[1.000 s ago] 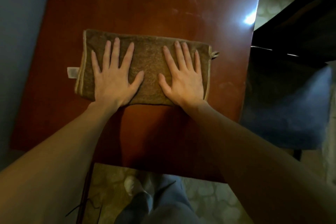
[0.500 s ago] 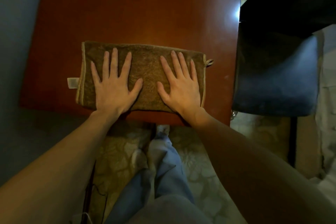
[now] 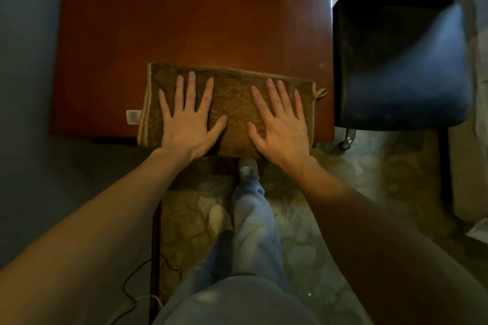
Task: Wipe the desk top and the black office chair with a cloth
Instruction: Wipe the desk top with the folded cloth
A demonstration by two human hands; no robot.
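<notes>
A folded brown cloth [image 3: 232, 103] lies across the near edge of the reddish-brown desk top [image 3: 195, 21], its near side hanging slightly past the edge. My left hand [image 3: 188, 119] presses flat on the cloth's left half, fingers spread. My right hand [image 3: 281, 121] presses flat on the right half, its heel past the desk edge. The black office chair [image 3: 401, 66] stands right of the desk, its seat close to the desk's right edge.
A grey wall [image 3: 26, 87] runs along the desk's left side. Below the desk is patterned floor [image 3: 369, 192], my legs in blue trousers [image 3: 250, 232] and a cable [image 3: 137, 280] at lower left. The chair's chrome foot [image 3: 347, 140] sits by the desk's near right corner.
Both hands have dragged the cloth toward me, from the desk's middle to its near edge, and a little to the right. The hands stay flat on it.
</notes>
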